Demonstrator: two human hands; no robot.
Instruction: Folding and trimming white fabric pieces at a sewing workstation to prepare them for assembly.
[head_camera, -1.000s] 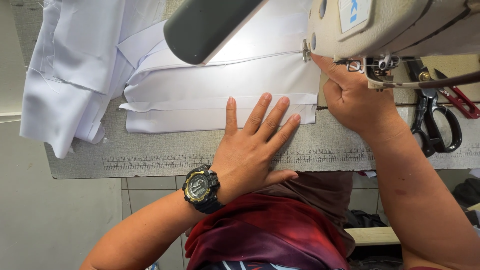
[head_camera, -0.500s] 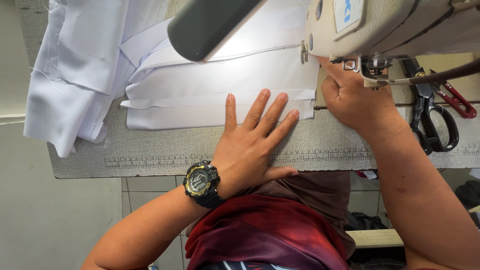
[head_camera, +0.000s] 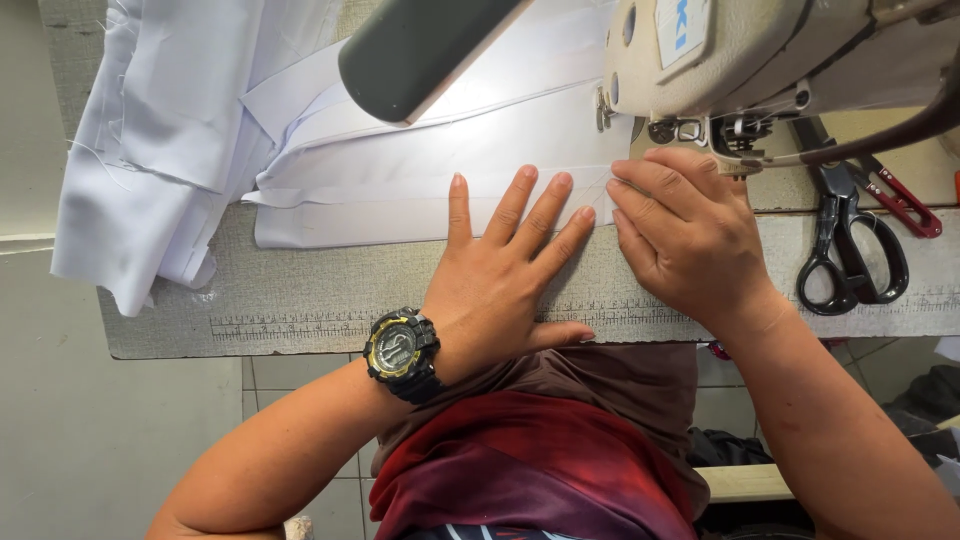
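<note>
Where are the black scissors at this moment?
In the head view, the black scissors lie on the sewing table at the far right, just right of the right hand, below the sewing machine and beside a red-handled tool.

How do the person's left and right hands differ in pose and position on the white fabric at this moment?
The left hand lies flat with fingers spread wide; the right hand is curled, fingers bunched together. The left hand sits out on the open white fabric, away from the sewing machine; the right hand sits right at the machine's head. Only the left wrist carries a black wristwatch. Both press on the fabric, palms down.
</note>
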